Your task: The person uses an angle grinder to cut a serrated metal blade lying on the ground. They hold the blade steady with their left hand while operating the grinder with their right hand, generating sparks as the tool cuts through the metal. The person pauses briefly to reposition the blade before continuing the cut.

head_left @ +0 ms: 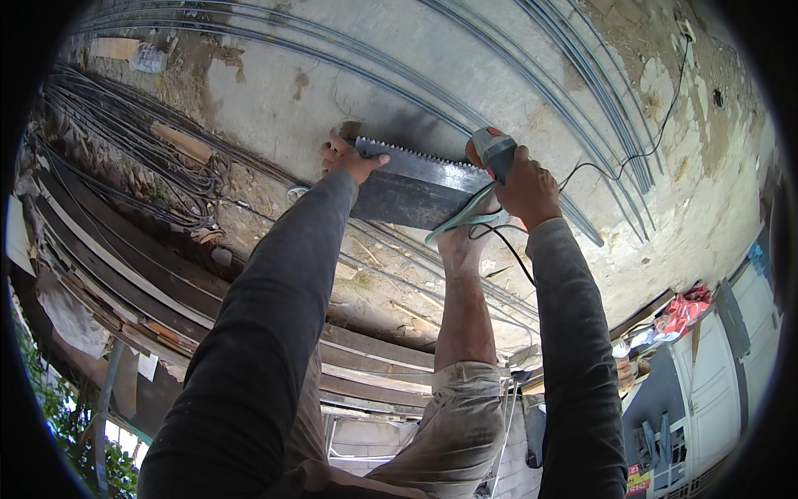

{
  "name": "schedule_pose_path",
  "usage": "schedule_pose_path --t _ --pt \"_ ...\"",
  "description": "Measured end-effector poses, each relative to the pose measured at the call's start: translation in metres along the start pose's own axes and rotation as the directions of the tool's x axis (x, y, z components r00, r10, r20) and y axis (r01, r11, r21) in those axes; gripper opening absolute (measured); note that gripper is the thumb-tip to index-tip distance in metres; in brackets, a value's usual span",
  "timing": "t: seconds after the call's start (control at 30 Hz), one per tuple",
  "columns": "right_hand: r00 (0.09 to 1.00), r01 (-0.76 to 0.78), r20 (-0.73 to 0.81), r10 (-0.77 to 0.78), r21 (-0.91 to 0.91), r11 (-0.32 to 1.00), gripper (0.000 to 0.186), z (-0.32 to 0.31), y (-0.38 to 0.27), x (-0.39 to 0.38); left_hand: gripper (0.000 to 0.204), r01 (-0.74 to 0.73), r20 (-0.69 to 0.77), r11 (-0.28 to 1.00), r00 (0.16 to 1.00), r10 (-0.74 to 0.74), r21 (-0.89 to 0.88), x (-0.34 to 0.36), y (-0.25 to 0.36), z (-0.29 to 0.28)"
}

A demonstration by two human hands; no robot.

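Note:
My left hand (352,160) grips the far left end of a wide dark metal saw blade (407,187), whose jagged teeth run along the upper edge. My right hand (525,187) is closed on a grey angle grinder (497,145) with an orange-brown disc, held at the blade's right end beside the teeth. The grinder hides part of that end. My bare foot (459,241) in a pale green sandal (446,225) rests against the blade's lower right side. A black power cord (569,176) runs from the grinder across the ground.
Long steel rebars (573,83) lie on stained concrete (274,83). Tangled dark rods (125,150) and stacked boards (125,266) are at the left, with more boards below. A red plastic bag (682,312), pale panels (731,366) and assorted items sit at the lower right.

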State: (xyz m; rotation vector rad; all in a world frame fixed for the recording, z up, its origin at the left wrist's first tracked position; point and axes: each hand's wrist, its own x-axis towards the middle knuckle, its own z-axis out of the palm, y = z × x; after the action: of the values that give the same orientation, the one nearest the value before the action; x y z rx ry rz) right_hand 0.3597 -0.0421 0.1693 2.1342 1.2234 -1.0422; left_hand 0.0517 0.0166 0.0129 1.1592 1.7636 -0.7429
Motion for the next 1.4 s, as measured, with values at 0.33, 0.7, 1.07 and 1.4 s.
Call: schedule_pose_path --t 0.33,0.7,1.07,1.4 --pt "0.996 -0.008 0.088 0.019 -0.128 0.992 0.037 0.004 -0.023 0.005 0.148 0.005 -0.001 1.000 1.000 -0.005 -0.016 0.005 -0.006 0.002" --pt "0.998 -0.006 0.061 0.015 -0.146 0.989 0.037 0.012 -0.028 0.006 0.142 0.027 0.010 1.000 1.000 -0.027 -0.014 -0.002 0.001 -0.004" --pt "0.995 0.003 0.095 0.013 -0.169 0.986 0.037 0.010 -0.031 0.008 0.144 0.038 0.007 0.999 0.999 -0.038 -0.008 0.001 0.000 -0.002" --pt "0.997 0.048 0.073 -0.031 -0.248 0.968 0.038 0.008 -0.038 0.008 0.144 0.040 0.012 0.999 0.999 -0.040 -0.005 0.002 0.000 -0.001"
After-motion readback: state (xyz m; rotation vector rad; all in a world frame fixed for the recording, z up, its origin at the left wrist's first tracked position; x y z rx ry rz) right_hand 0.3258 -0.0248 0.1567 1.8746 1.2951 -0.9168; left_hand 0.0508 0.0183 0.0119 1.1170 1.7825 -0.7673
